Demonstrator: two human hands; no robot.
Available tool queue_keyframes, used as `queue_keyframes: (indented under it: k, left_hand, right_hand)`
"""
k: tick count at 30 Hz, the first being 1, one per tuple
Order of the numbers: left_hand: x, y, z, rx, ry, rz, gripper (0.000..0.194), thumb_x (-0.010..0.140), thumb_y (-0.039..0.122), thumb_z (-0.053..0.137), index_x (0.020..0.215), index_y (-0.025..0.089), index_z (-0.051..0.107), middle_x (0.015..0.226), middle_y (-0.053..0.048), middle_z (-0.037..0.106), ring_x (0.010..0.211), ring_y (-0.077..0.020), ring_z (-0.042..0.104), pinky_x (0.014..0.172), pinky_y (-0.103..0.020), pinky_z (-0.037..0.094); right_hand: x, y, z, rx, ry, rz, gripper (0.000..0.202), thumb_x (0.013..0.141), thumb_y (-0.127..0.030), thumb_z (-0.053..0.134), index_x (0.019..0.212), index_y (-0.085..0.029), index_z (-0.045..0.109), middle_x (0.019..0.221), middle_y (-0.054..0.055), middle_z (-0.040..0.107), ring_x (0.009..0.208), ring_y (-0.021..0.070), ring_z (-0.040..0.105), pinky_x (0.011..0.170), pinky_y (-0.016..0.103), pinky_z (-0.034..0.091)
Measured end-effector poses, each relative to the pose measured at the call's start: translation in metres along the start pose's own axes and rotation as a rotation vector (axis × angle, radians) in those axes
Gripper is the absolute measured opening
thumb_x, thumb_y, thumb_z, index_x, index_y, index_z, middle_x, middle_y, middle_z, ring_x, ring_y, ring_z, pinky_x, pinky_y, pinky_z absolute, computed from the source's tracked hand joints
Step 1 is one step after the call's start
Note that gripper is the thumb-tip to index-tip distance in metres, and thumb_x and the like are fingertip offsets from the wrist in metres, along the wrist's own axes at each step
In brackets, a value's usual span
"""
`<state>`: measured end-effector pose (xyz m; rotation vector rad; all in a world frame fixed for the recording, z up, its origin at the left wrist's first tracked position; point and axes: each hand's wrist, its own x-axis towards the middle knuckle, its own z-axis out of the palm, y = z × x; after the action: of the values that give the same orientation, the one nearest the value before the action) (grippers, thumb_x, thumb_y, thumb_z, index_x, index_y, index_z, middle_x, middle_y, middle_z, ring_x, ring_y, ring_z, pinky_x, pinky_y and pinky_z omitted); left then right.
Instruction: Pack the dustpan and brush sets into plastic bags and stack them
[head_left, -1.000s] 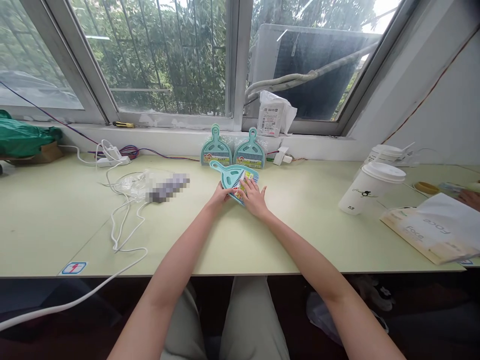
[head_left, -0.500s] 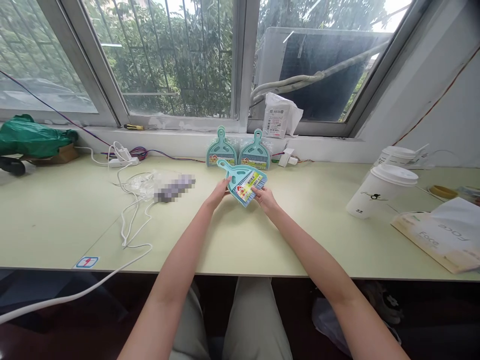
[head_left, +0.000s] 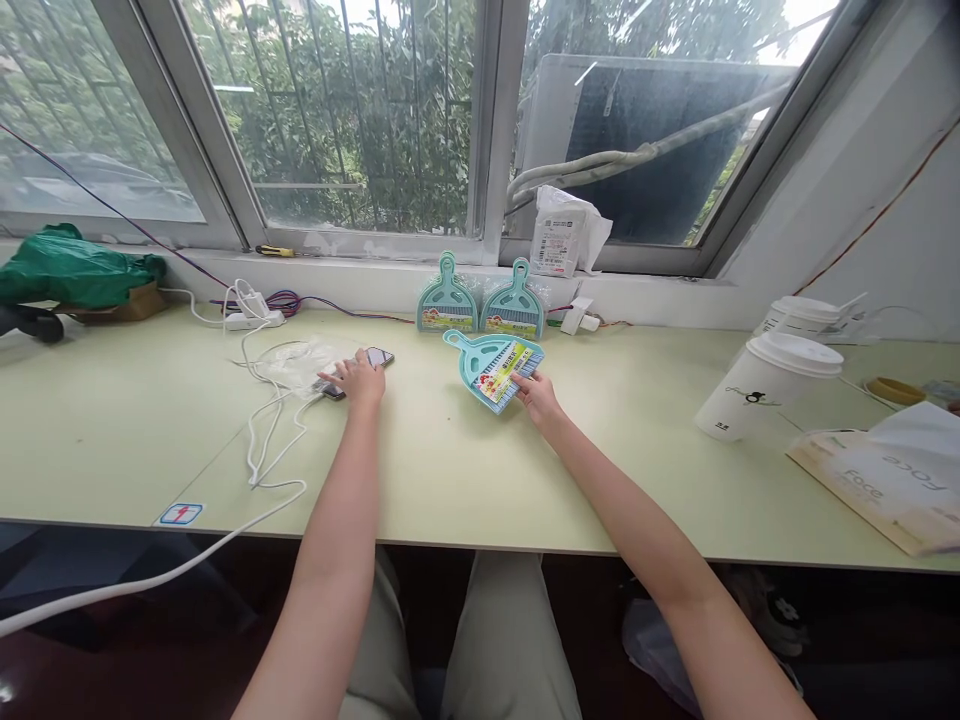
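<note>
My right hand (head_left: pixel 537 397) grips the lower right edge of a mint-green dustpan and brush set (head_left: pixel 495 368), its fingers closed on the brush bristles and label. The set is tilted, handle to the upper left. On the left, my left hand (head_left: pixel 358 380) rests with spread fingers over a dark phone (head_left: pixel 380 356), covering its middle. Behind the held set, two stacks of similar dustpan sets lean upright at the wall: a left stack (head_left: pixel 447 298) and a right stack (head_left: pixel 514 303).
A clear plastic bag (head_left: pixel 300 365) and white cables (head_left: pixel 259 440) lie left of the phone. A white cup (head_left: pixel 765 385) and a tissue pack (head_left: pixel 877 475) are at the right. A power strip (head_left: pixel 255 318) sits by the wall; a box cutter (head_left: pixel 274 251) lies on the sill.
My left hand has let go of the dustpan set and moved left onto the phone. My right hand still holds the set at nearly the same place.
</note>
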<state>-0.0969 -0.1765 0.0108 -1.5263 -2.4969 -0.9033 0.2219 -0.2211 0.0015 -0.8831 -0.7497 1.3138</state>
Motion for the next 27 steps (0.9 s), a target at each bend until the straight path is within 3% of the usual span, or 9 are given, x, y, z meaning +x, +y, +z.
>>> queue_keyframes:
  k: [3, 7, 10, 14, 18, 24, 27]
  left_hand:
    - [-0.003, 0.009, 0.003, 0.004, -0.063, 0.124, 0.051, 0.09, 0.028, 0.04, 0.139, 0.013, 0.043, 0.12, -0.019, 0.062, 0.127, -0.0307, 0.046, 0.11, -0.064, 0.007]
    - [-0.017, 0.031, 0.009, -0.006, -0.228, 0.406, 0.045, 0.09, 0.023, 0.038, 0.133, 0.015, 0.052, 0.113, -0.013, 0.067, 0.115, -0.0256, 0.057, 0.114, -0.055, 0.007]
    - [-0.036, 0.05, 0.012, -0.063, -0.365, 0.642, 0.042, 0.091, 0.025, 0.038, 0.126, 0.017, 0.06, 0.118, -0.009, 0.066, 0.115, -0.0235, 0.057, 0.11, -0.041, 0.028]
    - [-0.059, 0.074, 0.011, -0.122, -0.366, 0.795, 0.039, 0.088, 0.023, 0.039, 0.111, 0.02, 0.07, 0.099, -0.007, 0.071, 0.095, -0.0204, 0.063, 0.089, -0.03, 0.044]
    - [-0.07, 0.084, 0.012, 0.021, -0.362, 0.847, 0.034, 0.088, 0.028, 0.041, 0.099, 0.02, 0.073, 0.09, -0.009, 0.07, 0.091, -0.0236, 0.062, 0.089, -0.036, 0.041]
    - [-0.067, 0.078, 0.016, 0.057, -0.322, 0.718, 0.026, 0.089, 0.038, 0.048, 0.089, 0.018, 0.065, 0.103, -0.013, 0.062, 0.109, -0.0292, 0.051, 0.093, -0.042, 0.038]
    - [-0.063, 0.073, 0.017, -0.019, -0.383, 0.639, 0.022, 0.086, 0.025, 0.049, 0.103, 0.018, 0.061, 0.116, -0.015, 0.053, 0.115, -0.0292, 0.046, 0.092, -0.039, 0.041]
  right_hand:
    - [0.0, 0.001, -0.001, -0.013, -0.009, -0.002, 0.018, 0.078, -0.005, 0.063, 0.093, -0.014, 0.061, 0.099, 0.006, 0.071, 0.082, 0.0147, 0.07, 0.073, 0.025, 0.06]
    - [0.001, 0.003, -0.002, -0.028, 0.004, -0.013, 0.02, 0.077, -0.005, 0.064, 0.094, -0.015, 0.062, 0.101, 0.006, 0.071, 0.083, 0.0148, 0.07, 0.072, 0.025, 0.06]
    - [0.002, 0.002, -0.003, -0.021, 0.014, -0.018, 0.019, 0.078, -0.005, 0.063, 0.094, -0.015, 0.062, 0.099, 0.005, 0.071, 0.081, 0.0142, 0.07, 0.072, 0.024, 0.06]
    - [0.002, -0.001, -0.004, -0.021, 0.035, -0.023, 0.017, 0.079, -0.005, 0.062, 0.093, -0.015, 0.061, 0.096, 0.005, 0.071, 0.078, 0.0139, 0.069, 0.072, 0.025, 0.06]
    - [0.003, -0.004, -0.006, -0.018, 0.045, -0.038, 0.018, 0.079, -0.004, 0.062, 0.094, -0.014, 0.061, 0.095, 0.005, 0.071, 0.079, 0.0147, 0.07, 0.075, 0.027, 0.06]
    - [0.007, -0.003, -0.011, -0.035, 0.03, -0.031, 0.018, 0.078, -0.005, 0.063, 0.093, -0.015, 0.061, 0.097, 0.005, 0.072, 0.082, 0.0158, 0.07, 0.076, 0.027, 0.06]
    - [0.007, -0.004, -0.011, -0.052, 0.015, -0.025, 0.017, 0.078, -0.006, 0.063, 0.092, -0.015, 0.062, 0.098, 0.006, 0.072, 0.083, 0.0161, 0.07, 0.078, 0.029, 0.06]
